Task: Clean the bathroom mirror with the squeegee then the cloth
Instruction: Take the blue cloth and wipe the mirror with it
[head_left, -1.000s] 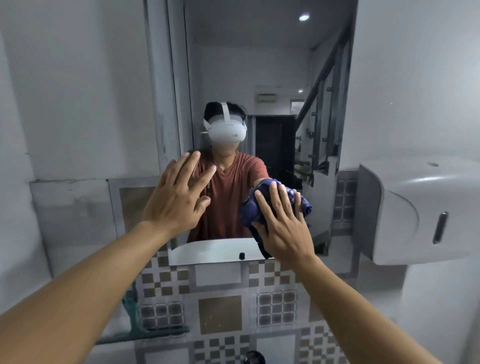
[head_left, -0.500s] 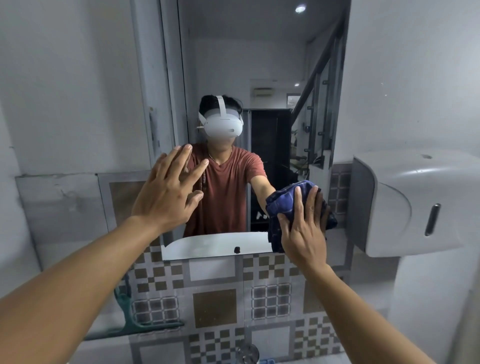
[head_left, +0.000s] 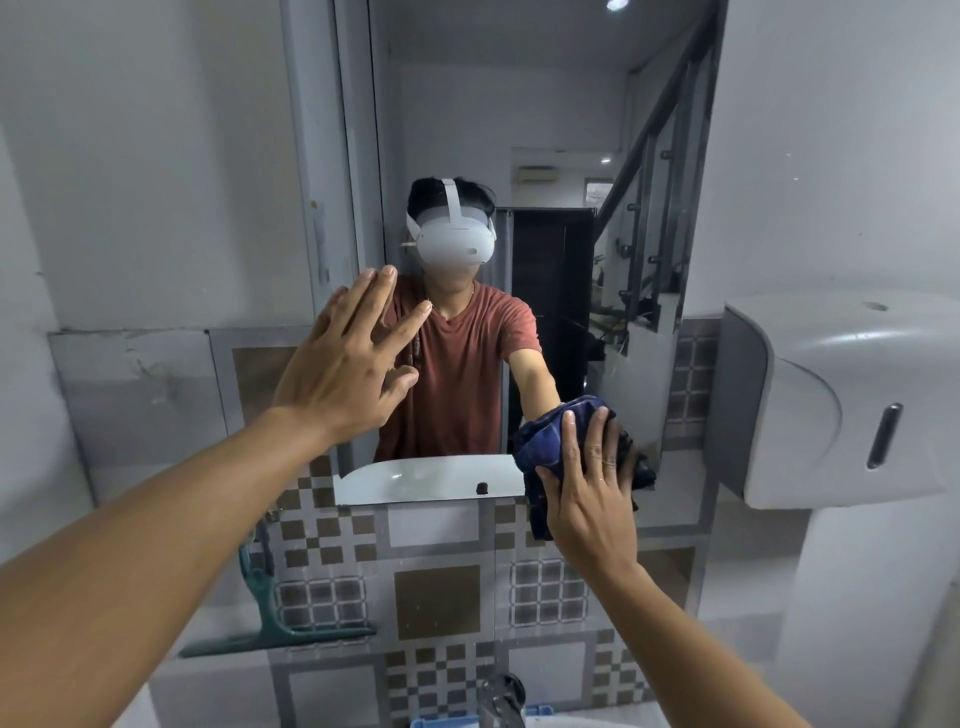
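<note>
Cloth (head_left: 540, 441) under flat right hand (head_left: 587, 496)

Two hands (head_left: 343, 374) (head_left: 592, 504), one cloth (head_left: 540, 441), one squeegee (head_left: 280, 634), one mirror (head_left: 519, 104), one dispenser (head_left: 831, 405)

place: bathroom | mirror (head_left: 519, 104), tap (head_left: 501, 696), tiled wall (head_left: 436, 592) (paper dispenser (head_left: 831, 395) beside)

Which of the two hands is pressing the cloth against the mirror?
The right hand: it presses the dark blue cloth flat at the lower right corner of the mirror. The left hand holds nothing and is spread open near the left edge.
</note>
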